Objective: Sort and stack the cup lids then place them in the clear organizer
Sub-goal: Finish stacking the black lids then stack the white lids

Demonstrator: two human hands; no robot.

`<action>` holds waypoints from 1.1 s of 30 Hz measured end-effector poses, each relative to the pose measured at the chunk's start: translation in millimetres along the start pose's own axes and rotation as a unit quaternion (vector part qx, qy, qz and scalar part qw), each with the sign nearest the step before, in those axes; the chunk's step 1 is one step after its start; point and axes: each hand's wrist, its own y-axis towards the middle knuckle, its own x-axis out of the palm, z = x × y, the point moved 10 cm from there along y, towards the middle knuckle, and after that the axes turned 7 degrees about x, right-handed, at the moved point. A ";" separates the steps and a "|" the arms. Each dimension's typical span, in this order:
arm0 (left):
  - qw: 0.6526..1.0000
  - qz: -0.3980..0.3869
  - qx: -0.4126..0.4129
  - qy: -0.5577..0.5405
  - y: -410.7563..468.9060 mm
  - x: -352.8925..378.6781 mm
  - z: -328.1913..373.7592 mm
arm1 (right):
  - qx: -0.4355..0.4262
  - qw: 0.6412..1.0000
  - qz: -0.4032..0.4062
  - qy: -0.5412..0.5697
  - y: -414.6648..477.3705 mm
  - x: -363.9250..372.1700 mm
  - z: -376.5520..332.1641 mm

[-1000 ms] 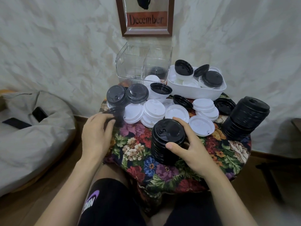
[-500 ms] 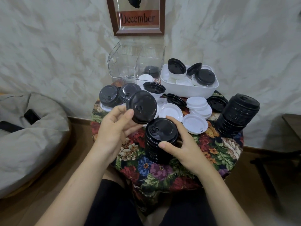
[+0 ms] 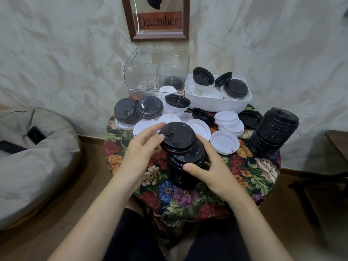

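Two grips work at one short stack of black lids (image 3: 185,172) that stands on the near middle of the cloth-covered desk (image 3: 248,178). The right grip (image 3: 212,172) is curled round this stack, thumb across its front and fingers behind its right side. A single black lid (image 3: 178,137) lies tilted on the stack's top, shifted to the left. The left grip (image 3: 141,149) reaches its nearly straight fingers to that lid's left rim. Its thumb is hidden, so I cannot tell whether it pinches the lid or only touches it. Raised lettering on the lid is too small to read.

At the desk's back stands the clear organizer (image 3: 150,72), a few black lids showing through its right compartment. Just beside it on the right, a white tub (image 3: 218,105) holds mixed black and white lids. Loose white lids (image 3: 224,142) lie between tub and near stack. A taller leaning black stack (image 3: 273,132) stands at the right edge. On the wall, a framed print (image 3: 159,21) reads "December".
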 end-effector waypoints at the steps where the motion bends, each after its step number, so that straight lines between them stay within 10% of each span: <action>1: 1.000 -0.003 -0.003 0.014 0.3 -0.2 -1.2 | -0.003 1.000 0.000 0.000 -0.2 0.2 0.0; 33: 0.974 -0.178 0.067 0.123 -2.3 32.8 -2.7 | -0.014 1.000 -0.015 0.001 2.9 -2.0 5.3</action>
